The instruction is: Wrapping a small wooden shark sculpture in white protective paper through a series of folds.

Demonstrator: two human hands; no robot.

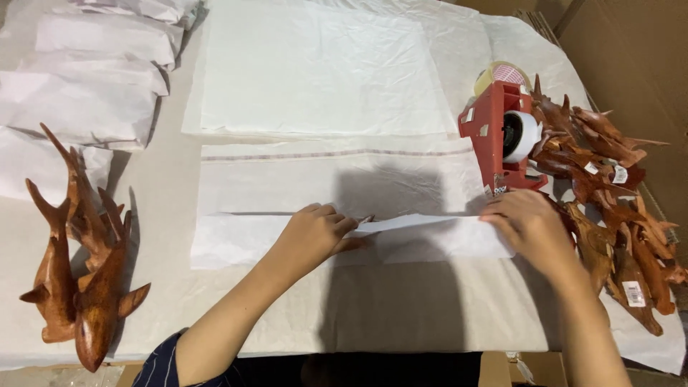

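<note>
wrap paper [423, 240] white, plain | paper stack [315, 68] white w/ faint pinkish stripe at edge | tape dispenser [498, 136] red, white roll | wooden sharks [79, 287] glossy reddish-brown | carvings pile [609, 193] same brown, white tags | sleeve [161, 365] navy, thin pale stripes

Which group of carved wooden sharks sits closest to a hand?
The reddish-brown heap of carved wooden sharks at the table's right edge; the right hand lies against it. The pair of sharks at left lies apart from both hands.

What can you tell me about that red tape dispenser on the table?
The red tape dispenser stands upright at the right of the paper-covered table, just beyond the right hand. Its body looks like hard red plastic and carries a white tape roll. Small bits of tape stick to its side. Carved wooden sharks lie piled against its right.
</note>
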